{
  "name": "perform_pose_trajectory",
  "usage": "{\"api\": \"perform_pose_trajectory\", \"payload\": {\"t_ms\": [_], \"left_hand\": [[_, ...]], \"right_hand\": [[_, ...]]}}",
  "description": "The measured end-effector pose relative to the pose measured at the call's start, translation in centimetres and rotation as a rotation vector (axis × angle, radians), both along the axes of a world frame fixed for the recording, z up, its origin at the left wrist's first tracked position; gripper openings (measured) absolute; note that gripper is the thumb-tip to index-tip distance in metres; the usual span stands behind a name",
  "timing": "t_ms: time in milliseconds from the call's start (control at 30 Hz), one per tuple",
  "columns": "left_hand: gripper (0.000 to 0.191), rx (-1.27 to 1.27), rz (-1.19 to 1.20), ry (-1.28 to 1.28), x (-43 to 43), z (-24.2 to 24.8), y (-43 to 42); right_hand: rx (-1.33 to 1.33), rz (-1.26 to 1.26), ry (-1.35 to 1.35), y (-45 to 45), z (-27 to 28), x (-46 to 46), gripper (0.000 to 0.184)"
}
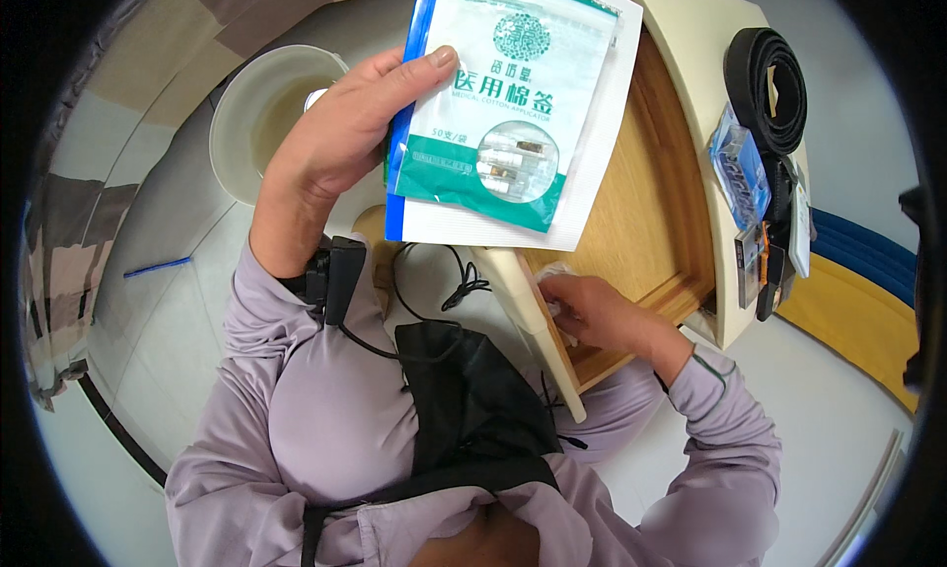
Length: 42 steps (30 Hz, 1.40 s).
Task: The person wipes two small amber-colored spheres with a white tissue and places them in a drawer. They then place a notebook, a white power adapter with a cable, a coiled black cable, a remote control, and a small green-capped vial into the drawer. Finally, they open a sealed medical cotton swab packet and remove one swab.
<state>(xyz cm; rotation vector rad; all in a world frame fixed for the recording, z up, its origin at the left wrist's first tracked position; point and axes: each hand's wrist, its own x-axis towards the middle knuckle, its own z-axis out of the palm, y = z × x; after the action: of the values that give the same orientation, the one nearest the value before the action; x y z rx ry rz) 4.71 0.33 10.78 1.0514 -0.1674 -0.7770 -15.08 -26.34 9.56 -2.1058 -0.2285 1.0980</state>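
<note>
My left hand (355, 115) is raised and grips a green-and-white cotton swab packet (510, 101) with its thumb on the front. The packet bears writing, and a round clear window shows small pieces inside. Behind it, in the same grip, is a white booklet or pad (592, 197) with a blue edge. Low on the right, my right hand (603, 311) reaches into a pulled-out wooden drawer (629, 219). Its fingers close around a crumpled white wad (556, 271), thin like tissue or film; the fingertips are partly hidden.
A coiled black belt (766, 89), a blue plastic packet (740, 167) and small boxes lie on the cream cabinet top (684, 71). A pale bucket (244, 138) holding cloudy liquid stands left. A blue stick (157, 267) lies on the tiles. A black cable (466, 286) hangs near my lap.
</note>
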Motion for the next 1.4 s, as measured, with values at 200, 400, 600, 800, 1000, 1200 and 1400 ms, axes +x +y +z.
{"api": "perform_pose_trajectory", "payload": {"t_ms": [200,400,600,800,1000,1200,1400], "left_hand": [[0.045,-0.035,-0.027,0.012,0.2,-0.2,0.5],[0.047,0.030,0.001,-0.032,-0.4,0.3,0.2],[0.041,0.068,0.028,-0.165,-1.2,1.5,0.7],[0.037,0.030,0.018,-0.233,-1.3,2.4,1.1],[0.038,0.023,0.040,-0.206,-1.6,2.1,1.1],[0.041,0.024,0.369,-0.111,0.1,-0.6,4.5],[0.047,-0.011,0.661,-0.065,2.0,-2.0,8.8]], "right_hand": [[-0.288,0.167,-0.575,-0.2,1.1,-1.2,0.048],[-0.298,0.187,-0.544,-0.1,0.8,-1.7,0.042],[-0.314,0.152,-0.597,0.3,0.3,-2.9,0.039],[-0.418,0.117,-0.703,0.9,0.3,-3.6,0.039],[-0.323,0.082,-0.594,0.7,0.2,-4.5,0.038],[-0.043,-0.404,-0.032,0.7,0.2,-3.2,0.032],[0.041,-0.490,-0.759,-0.1,-1.0,10.4,0.024]]}}
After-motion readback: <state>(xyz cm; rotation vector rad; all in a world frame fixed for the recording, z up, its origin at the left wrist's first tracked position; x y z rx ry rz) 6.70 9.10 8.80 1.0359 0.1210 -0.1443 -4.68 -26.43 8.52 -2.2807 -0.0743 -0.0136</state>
